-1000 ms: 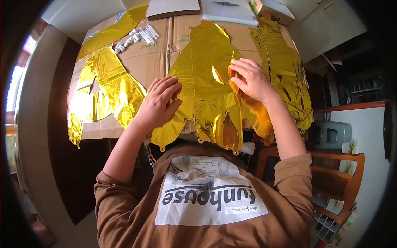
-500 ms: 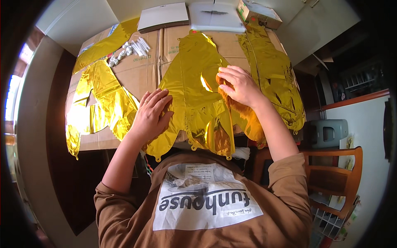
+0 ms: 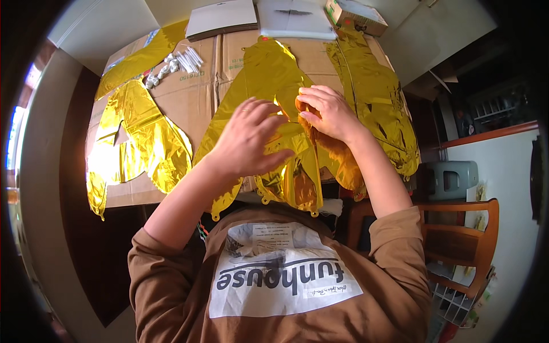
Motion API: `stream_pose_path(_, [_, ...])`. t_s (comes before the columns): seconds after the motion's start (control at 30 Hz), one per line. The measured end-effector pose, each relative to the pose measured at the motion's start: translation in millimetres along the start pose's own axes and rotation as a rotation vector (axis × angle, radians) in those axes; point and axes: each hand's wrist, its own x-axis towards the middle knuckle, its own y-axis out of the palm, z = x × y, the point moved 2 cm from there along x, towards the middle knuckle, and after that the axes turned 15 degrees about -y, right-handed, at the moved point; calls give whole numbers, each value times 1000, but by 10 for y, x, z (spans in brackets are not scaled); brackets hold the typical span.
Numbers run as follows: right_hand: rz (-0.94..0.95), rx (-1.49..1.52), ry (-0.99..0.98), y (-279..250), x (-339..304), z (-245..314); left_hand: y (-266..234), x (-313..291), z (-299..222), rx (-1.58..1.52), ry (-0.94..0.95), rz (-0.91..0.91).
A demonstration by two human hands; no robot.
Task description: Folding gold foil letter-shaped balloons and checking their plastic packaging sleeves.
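A flat gold foil balloon [image 3: 257,86] lies in the middle of the cardboard-covered table, its lower lobes with small tabs reaching the near edge. My right hand [image 3: 329,113] has its fingers closed on a raised fold of the foil at the balloon's right side. Below that hand, the lifted foil looks orange and crinkled. My left hand [image 3: 251,137] is raised over the left-middle of the balloon, fingers apart and nothing in them. It hides part of the foil underneath.
More flat gold foil lies at the left [image 3: 137,137], the far left [image 3: 143,60] and the right [image 3: 372,103]. White tubes [image 3: 190,59] and small white bundles [image 3: 163,71] rest on the cardboard [image 3: 200,91]. A flat white-topped stack [image 3: 222,20] and a box [image 3: 357,16] stand behind; a wooden chair [image 3: 486,246] is at right.
My left hand has lifted off the balloon's left side and moved right, toward the middle. My right hand stays at the foil fold, almost unmoved.
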Motion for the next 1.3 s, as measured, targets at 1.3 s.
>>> stream_pose_path(1.3, [-508, 309, 430, -639, -764, 1521, 581, 123, 230, 11, 75, 34])
